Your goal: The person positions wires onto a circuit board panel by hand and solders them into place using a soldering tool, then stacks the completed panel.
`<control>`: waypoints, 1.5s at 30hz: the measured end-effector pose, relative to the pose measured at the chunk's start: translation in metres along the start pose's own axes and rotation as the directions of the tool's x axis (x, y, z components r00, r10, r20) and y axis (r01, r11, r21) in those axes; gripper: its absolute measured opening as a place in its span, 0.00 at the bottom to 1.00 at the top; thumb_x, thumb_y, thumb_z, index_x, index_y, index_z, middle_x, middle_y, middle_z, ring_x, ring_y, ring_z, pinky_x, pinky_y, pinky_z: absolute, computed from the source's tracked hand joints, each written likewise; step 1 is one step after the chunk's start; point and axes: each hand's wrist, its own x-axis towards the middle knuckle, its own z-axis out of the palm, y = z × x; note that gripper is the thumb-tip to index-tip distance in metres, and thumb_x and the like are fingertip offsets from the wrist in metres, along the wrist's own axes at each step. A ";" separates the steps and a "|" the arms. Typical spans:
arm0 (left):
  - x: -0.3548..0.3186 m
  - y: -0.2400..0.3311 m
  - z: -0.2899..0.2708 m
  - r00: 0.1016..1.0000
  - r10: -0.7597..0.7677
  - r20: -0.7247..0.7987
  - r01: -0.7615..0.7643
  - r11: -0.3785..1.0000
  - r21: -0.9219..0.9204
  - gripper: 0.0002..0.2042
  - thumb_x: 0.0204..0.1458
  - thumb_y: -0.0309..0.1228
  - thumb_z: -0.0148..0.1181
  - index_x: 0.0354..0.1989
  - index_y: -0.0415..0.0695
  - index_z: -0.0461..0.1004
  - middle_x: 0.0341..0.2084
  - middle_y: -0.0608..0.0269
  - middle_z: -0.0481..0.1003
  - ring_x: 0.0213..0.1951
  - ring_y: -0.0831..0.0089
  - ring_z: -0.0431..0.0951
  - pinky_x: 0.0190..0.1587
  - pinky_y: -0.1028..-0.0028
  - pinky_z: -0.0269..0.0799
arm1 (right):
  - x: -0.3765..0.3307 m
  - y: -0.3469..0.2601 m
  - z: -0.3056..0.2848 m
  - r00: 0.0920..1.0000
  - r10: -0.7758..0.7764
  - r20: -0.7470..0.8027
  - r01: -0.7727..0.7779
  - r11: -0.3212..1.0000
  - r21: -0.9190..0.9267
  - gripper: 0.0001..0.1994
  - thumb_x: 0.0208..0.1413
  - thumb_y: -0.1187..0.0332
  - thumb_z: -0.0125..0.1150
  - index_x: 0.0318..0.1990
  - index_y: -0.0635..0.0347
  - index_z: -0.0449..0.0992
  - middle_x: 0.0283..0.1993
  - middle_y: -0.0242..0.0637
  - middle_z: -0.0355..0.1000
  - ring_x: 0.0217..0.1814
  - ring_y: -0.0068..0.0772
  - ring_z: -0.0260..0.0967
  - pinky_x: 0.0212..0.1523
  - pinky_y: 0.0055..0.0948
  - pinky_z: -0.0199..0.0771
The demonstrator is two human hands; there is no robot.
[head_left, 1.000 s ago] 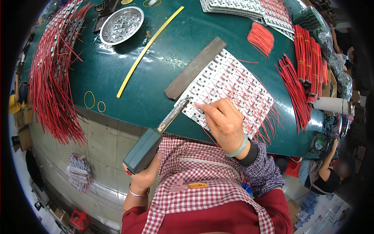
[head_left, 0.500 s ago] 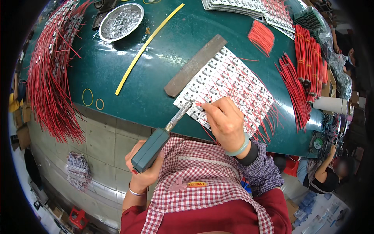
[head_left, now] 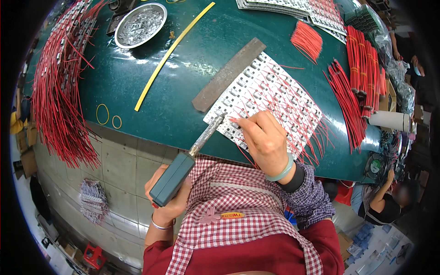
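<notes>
My left hand grips the green handle of a soldering iron, whose metal tip rests on the near left corner of a white panel of small circuit boards. My right hand lies on the panel's near edge and pinches a thin red wire just right of the iron's tip. Many red wires stick out of the panel toward its right side. A flat grey metal bar lies along the panel's far left edge on the dark green table.
A long yellow strip and a metal bowl of solder bits lie at the far left. Red wire bundles sit at the left and right. Two yellow rubber bands lie near the table edge. Another person sits at the lower right.
The soldering iron has swung up, and its tip has moved right onto the panel's corner beside my right fingers. My right hand has stayed on the panel.
</notes>
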 end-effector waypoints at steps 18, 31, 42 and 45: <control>0.006 0.011 -0.006 1.000 0.011 -0.001 -0.011 1.000 -0.026 0.11 0.39 0.15 0.67 0.35 0.30 0.80 0.33 0.48 0.80 0.32 0.59 0.83 0.35 0.69 0.78 | -0.006 -0.016 0.006 0.998 0.006 -0.065 -0.008 0.999 -0.036 0.17 0.39 0.85 0.69 0.40 0.63 0.81 0.28 0.36 0.69 0.28 0.37 0.67 0.28 0.33 0.67; 0.008 0.014 -0.007 1.000 -0.018 0.026 0.018 1.000 -0.022 0.11 0.40 0.15 0.67 0.35 0.31 0.79 0.33 0.49 0.80 0.31 0.60 0.83 0.34 0.70 0.77 | -0.010 -0.020 0.014 1.000 -0.021 -0.016 0.019 0.992 -0.127 0.13 0.43 0.78 0.68 0.40 0.63 0.80 0.27 0.35 0.62 0.30 0.35 0.64 0.27 0.32 0.67; 0.013 0.016 -0.004 1.000 0.010 0.011 -0.010 1.000 -0.002 0.08 0.40 0.17 0.67 0.32 0.33 0.79 0.29 0.53 0.78 0.27 0.62 0.80 0.30 0.71 0.74 | -0.012 -0.022 0.016 0.999 0.022 -0.030 -0.024 0.995 -0.092 0.15 0.40 0.82 0.68 0.40 0.63 0.79 0.26 0.36 0.62 0.28 0.39 0.65 0.28 0.36 0.67; 0.012 0.015 -0.004 1.000 -0.010 0.021 0.010 1.000 -0.015 0.08 0.40 0.17 0.67 0.31 0.33 0.78 0.28 0.54 0.77 0.25 0.62 0.79 0.29 0.70 0.74 | -0.011 -0.023 0.016 0.999 0.034 -0.032 -0.037 0.996 -0.086 0.15 0.40 0.82 0.68 0.39 0.63 0.79 0.27 0.37 0.63 0.28 0.39 0.65 0.28 0.36 0.67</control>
